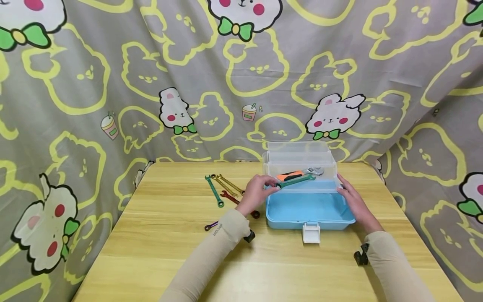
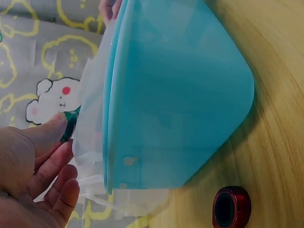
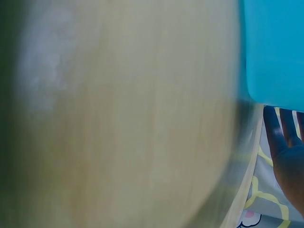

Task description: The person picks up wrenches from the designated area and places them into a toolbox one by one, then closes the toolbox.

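A light blue toolbox (image 1: 286, 224) stands on the table, its clear lid (image 1: 298, 147) raised at the back. My left hand (image 1: 256, 193) pinches one end of a green ratcheting wrench (image 1: 296, 181) between thumb and fingers, above the box's left side. In the left wrist view, only that end of the green wrench (image 2: 71, 123) shows past my thumb. Behind it, an orange-handled adjustable wrench (image 1: 292, 175) lies in the clear upper part. My right hand (image 1: 354, 201) touches the right side with extended fingers; the right wrist view shows these fingers (image 3: 275, 133) beside the blue wall.
Left of the box lie another green wrench (image 1: 215, 192), yellow wrenches (image 1: 226, 185), a red wrench (image 1: 229, 196) partly behind my left hand, and a small purple wrench (image 1: 211, 225) partly under the sleeve. A white latch (image 1: 311, 235) hangs at the box front. A patterned curtain (image 1: 211, 75) surrounds the table.
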`<state>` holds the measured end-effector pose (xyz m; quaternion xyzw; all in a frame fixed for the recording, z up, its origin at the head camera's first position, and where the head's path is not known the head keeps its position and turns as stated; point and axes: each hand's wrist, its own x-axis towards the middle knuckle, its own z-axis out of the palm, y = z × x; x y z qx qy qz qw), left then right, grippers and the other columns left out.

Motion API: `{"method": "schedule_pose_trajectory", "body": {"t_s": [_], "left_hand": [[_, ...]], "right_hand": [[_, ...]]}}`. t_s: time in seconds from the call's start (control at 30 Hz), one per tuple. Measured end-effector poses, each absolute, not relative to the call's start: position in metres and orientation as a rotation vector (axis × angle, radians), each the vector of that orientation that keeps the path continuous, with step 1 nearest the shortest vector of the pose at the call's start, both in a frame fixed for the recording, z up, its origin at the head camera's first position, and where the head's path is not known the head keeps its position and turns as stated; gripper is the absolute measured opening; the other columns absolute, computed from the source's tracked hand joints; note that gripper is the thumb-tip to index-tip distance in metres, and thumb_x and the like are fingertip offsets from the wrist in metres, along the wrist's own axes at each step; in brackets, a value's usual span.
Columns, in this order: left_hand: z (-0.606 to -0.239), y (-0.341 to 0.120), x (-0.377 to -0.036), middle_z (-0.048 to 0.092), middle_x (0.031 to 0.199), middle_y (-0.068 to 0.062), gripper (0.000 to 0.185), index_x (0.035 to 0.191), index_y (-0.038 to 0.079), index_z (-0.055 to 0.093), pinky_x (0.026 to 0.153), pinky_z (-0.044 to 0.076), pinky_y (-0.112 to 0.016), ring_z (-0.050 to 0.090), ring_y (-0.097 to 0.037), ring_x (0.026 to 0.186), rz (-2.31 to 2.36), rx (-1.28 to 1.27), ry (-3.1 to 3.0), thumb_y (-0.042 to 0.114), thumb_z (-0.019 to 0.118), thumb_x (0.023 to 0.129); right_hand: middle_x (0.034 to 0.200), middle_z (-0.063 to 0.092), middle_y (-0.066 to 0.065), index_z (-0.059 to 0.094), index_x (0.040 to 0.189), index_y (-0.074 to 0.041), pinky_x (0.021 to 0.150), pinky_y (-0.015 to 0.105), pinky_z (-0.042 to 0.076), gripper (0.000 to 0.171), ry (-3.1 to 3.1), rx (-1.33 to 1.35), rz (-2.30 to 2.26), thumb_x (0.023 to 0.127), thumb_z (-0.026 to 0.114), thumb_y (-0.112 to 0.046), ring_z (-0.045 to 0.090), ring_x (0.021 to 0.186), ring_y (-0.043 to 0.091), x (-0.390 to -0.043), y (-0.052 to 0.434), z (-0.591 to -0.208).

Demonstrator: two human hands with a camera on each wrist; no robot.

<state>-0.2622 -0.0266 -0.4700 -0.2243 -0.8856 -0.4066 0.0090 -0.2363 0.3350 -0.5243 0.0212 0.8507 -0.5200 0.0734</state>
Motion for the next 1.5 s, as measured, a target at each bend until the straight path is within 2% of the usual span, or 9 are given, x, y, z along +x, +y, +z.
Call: {"method": "schedule_pose_trajectory", "body": {"t_s": [0.3,0.6,0.73,1.0,1.23,1.5], "left_hand": [[-0.469,-0.024,-0.262,0.077,0.105,0.002,0.024,0.118,0.018,0.078,0.084,0.051,-0.030,0.063,-0.024,0.104,-1.191,-0.687,-2.782,0.029,0.073,0.098],[-0.468,-0.023,-0.263,0.076,0.105,0.003,0.022,0.117,0.019,0.078,0.081,0.049,-0.028,0.060,-0.025,0.105,-1.151,-0.684,-2.782,0.029,0.072,0.099],[-0.469,-0.022,-0.264,0.075,0.105,0.003,0.021,0.117,0.019,0.078,0.082,0.049,-0.029,0.060,-0.025,0.104,-1.144,-0.683,-2.781,0.029,0.071,0.099],[-0.470,-0.018,-0.268,0.074,0.105,0.004,0.021,0.117,0.019,0.078,0.084,0.053,-0.030,0.060,-0.016,0.103,-1.080,-0.668,-2.808,0.030,0.070,0.100],[-0.468,-0.015,-0.271,0.076,0.108,0.002,0.021,0.117,0.018,0.078,0.087,0.051,-0.031,0.063,-0.015,0.099,-1.084,-0.690,-2.854,0.028,0.071,0.100],[-0.470,-0.016,-0.269,0.076,0.113,0.001,0.022,0.119,0.017,0.079,0.084,0.053,-0.029,0.065,-0.015,0.098,-1.129,-0.700,-2.854,0.026,0.070,0.101]], "right_hand": [[0.174,-0.011,0.015,-0.002,0.167,-0.034,0.114,0.083,0.003,0.066,2.552,0.064,-1.566,0.112,0.029,-0.051,-0.006,0.156,0.054,-0.236,0.335,-0.524],[0.173,-0.012,0.017,-0.003,0.167,-0.031,0.113,0.083,0.003,0.066,2.535,0.081,-1.560,0.112,0.030,-0.048,-0.007,0.155,0.055,-0.234,0.331,-0.516],[0.173,-0.012,0.016,-0.003,0.167,-0.032,0.113,0.083,0.003,0.066,2.540,0.080,-1.556,0.112,0.030,-0.049,-0.007,0.155,0.055,-0.236,0.332,-0.518],[0.174,-0.011,0.014,-0.003,0.166,-0.037,0.114,0.083,0.003,0.066,2.567,0.073,-1.547,0.111,0.030,-0.054,-0.006,0.156,0.054,-0.238,0.333,-0.523],[0.174,-0.011,0.012,-0.003,0.166,-0.039,0.113,0.084,0.004,0.067,2.582,0.065,-1.540,0.110,0.029,-0.057,-0.004,0.156,0.054,-0.235,0.333,-0.522],[0.174,-0.011,0.012,-0.003,0.166,-0.038,0.113,0.083,0.004,0.066,2.586,0.053,-1.532,0.111,0.029,-0.056,-0.005,0.156,0.054,-0.234,0.333,-0.524]]}}
